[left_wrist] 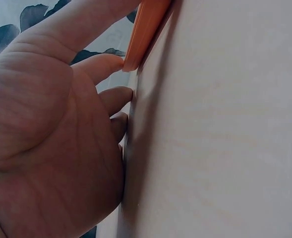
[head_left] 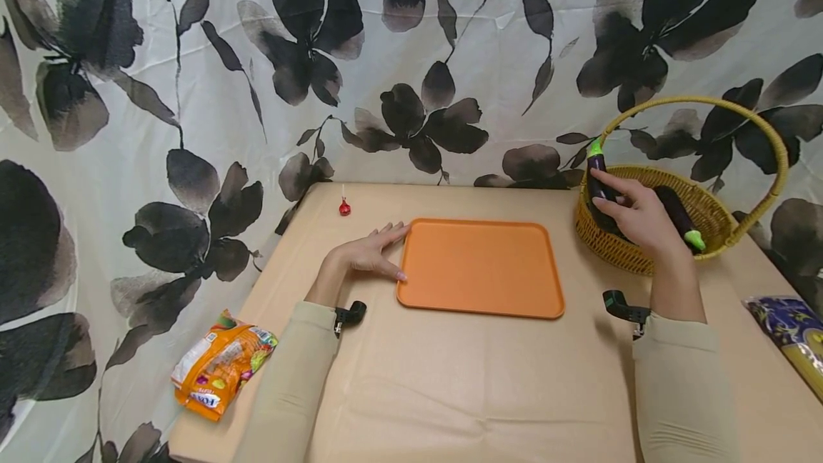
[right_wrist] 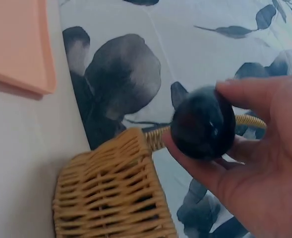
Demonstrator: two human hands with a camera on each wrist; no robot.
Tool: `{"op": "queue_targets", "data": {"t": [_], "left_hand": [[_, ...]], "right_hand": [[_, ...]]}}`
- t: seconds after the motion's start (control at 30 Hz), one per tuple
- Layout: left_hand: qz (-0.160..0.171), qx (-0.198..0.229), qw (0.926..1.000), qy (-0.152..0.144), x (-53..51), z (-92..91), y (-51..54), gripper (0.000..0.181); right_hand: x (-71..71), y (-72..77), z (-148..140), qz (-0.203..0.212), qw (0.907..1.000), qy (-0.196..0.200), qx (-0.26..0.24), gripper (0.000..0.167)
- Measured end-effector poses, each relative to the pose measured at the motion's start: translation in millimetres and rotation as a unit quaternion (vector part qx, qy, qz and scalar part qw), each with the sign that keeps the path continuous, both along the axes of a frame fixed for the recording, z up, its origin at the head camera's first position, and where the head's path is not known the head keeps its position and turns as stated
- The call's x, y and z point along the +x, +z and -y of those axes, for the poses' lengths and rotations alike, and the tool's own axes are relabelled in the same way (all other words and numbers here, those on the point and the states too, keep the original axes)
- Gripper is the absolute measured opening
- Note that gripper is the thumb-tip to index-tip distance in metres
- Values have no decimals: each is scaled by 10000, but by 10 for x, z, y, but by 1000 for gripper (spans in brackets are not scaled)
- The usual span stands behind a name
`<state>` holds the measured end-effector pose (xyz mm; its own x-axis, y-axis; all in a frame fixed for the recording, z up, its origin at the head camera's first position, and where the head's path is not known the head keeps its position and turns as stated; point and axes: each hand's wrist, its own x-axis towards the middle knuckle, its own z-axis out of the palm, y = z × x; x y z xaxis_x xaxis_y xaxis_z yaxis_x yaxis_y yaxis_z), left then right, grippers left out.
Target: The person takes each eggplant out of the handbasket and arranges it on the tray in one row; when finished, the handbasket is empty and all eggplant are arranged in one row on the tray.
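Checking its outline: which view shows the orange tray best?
The head view: nearly all the orange tray shows from above. The left wrist view shows only an edge; the right wrist, one corner.

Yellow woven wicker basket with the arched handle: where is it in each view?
Head: the yellow woven wicker basket is at the right, mid-height.
Left wrist: not in it.
Right wrist: bottom, left of centre.
Shared landmark: the flat orange rectangular tray, in all three views.

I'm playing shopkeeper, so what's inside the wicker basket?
One dark eggplant with a green cap lies inside the wicker basket. The right hand's grip holds another eggplant. Under that hand something dark peeks out, mostly covered, so I can't tell what.
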<state>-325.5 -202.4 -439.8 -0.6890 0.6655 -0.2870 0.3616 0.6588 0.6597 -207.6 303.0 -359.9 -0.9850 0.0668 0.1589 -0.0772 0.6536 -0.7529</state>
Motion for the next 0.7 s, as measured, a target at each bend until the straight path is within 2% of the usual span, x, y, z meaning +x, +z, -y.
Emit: {"op": "queue_targets", "data": {"t": [0.1, 0.17, 0.4, 0.57, 0.7], "left_hand": [[-8, 3, 10000, -3, 0, 7, -1, 124], [-28, 9, 10000, -41, -3, 10, -5, 124], [-89, 31, 9999, -69, -14, 31, -15, 123], [-43, 141, 9999, -77, -25, 33, -20, 124], [8, 144, 9999, -62, -24, 29, -17, 125]], "right_hand": [[-9, 12, 71, 63, 9996, 218, -144, 58], [-26, 2, 142, 93, 9994, 208, -272, 60], [-187, -135, 504, 26, 9965, 390, -745, 63], [-250, -221, 721, 36, 9954, 549, -780, 61], [-269, -273, 832, 89, 9927, 835, -862, 64]]}}
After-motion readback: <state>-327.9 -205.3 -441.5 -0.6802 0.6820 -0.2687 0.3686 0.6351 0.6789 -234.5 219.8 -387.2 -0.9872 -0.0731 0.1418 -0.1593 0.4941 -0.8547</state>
